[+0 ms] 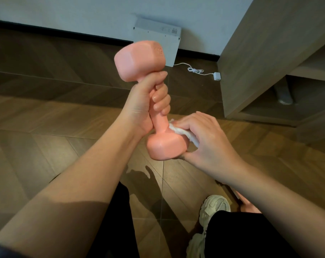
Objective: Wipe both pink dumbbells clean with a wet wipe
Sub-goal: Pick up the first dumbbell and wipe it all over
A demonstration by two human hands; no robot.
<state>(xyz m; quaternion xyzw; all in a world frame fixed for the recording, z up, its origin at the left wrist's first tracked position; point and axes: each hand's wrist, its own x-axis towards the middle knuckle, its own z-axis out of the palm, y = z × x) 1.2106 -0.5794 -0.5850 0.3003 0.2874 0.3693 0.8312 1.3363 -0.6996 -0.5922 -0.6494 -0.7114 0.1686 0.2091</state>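
We hold one pink dumbbell (139, 60) in the air in front of us, tilted, with one head up toward the wall and the other down near our right side. Our left grip (144, 101) is closed around the upper half of its handle, fingers wrapped fully round. Our right grip (208, 138) curls over a crumpled white wet wipe (178, 130) and presses it against the dumbbell where the handle meets the lower head, with the thumb lying under that head. A second pink dumbbell (249, 205) lies on the wooden floor (46, 127) beside our white sneaker (213, 207), mostly hidden behind our right forearm. Further off, a flat white device (158, 43) leans against the wall, its white cable (195, 70) running across the floor to a plug (217, 76) beside a wooden cabinet (269, 53).
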